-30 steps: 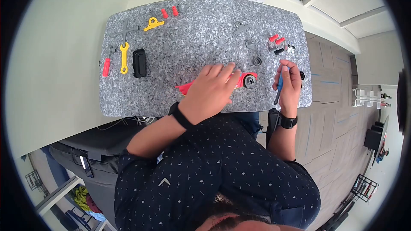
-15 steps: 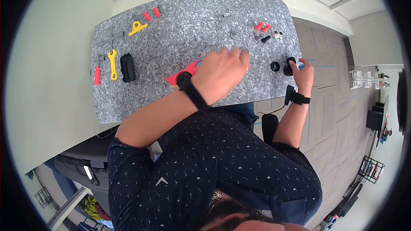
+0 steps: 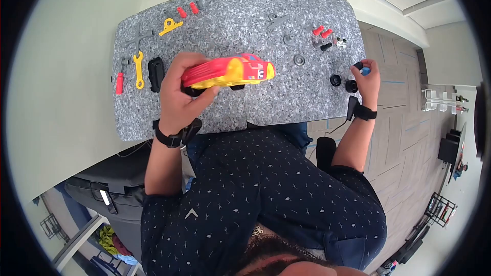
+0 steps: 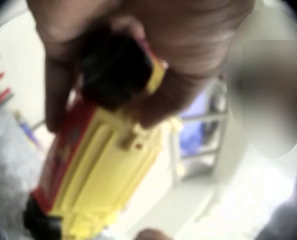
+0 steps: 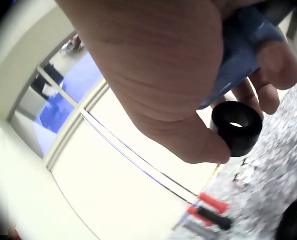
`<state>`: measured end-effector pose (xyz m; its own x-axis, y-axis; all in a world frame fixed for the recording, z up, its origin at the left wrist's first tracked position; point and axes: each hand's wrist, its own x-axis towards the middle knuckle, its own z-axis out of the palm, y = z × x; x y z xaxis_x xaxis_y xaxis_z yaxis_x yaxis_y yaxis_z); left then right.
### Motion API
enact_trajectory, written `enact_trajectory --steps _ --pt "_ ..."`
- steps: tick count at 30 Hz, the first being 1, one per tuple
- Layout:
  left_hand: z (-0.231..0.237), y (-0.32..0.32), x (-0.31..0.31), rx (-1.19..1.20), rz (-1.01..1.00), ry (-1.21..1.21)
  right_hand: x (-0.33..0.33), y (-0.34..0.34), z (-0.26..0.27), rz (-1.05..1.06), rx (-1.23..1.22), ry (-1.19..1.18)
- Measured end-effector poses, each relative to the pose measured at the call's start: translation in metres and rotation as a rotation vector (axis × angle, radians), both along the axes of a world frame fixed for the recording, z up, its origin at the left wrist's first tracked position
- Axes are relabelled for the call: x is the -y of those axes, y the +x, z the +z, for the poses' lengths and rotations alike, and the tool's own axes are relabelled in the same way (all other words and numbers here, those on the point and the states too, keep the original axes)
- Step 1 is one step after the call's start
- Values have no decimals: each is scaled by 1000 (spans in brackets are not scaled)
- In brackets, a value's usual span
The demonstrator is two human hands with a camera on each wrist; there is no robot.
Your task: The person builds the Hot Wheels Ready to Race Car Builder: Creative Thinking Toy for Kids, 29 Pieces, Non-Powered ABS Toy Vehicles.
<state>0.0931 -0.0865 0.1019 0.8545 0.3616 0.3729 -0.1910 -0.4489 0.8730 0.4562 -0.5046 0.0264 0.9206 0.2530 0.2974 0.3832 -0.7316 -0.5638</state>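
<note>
My left hand (image 3: 179, 89) grips one end of a red and yellow toy car (image 3: 230, 71) and holds it tilted above the table. Its yellow underside (image 4: 103, 170) shows in the left wrist view, with a black wheel (image 4: 41, 220) at the far end. Over the table's right edge, my right hand (image 3: 371, 84) pinches a black toy tire (image 5: 237, 127) between thumb and fingers. Tucked in the same palm is a screwdriver with a blue handle (image 5: 246, 50). Just beside that hand two more black tires lie on the table, one nearer (image 3: 351, 86) and one farther left (image 3: 335, 80).
A grey ring-shaped part (image 3: 299, 60) lies mid-right on the speckled table (image 3: 225, 25). Red pegs (image 3: 322, 31) and small dark parts sit at the back right. To the left are a yellow wrench (image 3: 138, 70), a red-handled tool (image 3: 119, 83) and a black tray-like part (image 3: 155, 74).
The left hand has lifted the car off the table, moving left and turning it. My right hand has moved right, taken up a black tire and shifted the screwdriver into its palm.
</note>
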Motion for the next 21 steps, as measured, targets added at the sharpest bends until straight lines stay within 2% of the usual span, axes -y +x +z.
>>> enact_trajectory --steps 1,3,5,6,8,9,10,11,14,15,17,21 --pt "-15 -7 2 0 49 -99 -7 -10 6 87 -62 219" --pt "-34 -16 7 -9 83 -287 -36 -49 45 128 -335 421" --pt "-62 -16 9 -17 22 -287 -62 -84 68 266 -436 498" --pt "-72 -17 10 -21 -7 -287 -74 -99 72 383 -399 474" --pt "-80 -17 20 -65 1 -321 -112 -131 76 617 -429 678" --pt "-84 -16 23 -93 6 -345 -124 -147 73 686 -481 694" --pt "-89 -15 25 -118 9 -369 -130 -160 79 741 -533 523" --pt "-94 -12 27 -94 -9 -354 -144 -174 84 820 -566 528" --pt "-93 -6 30 -101 -7 -92 -176 -198 74 992 -528 505" --pt "-94 -3 33 -66 -6 -98 -184 -203 71 1032 -511 500" --pt "-97 0 39 -1 -1 -112 -195 -214 63 1080 -456 471" --pt "-102 -6 39 -35 -55 -156 -210 -225 43 1074 -287 385"
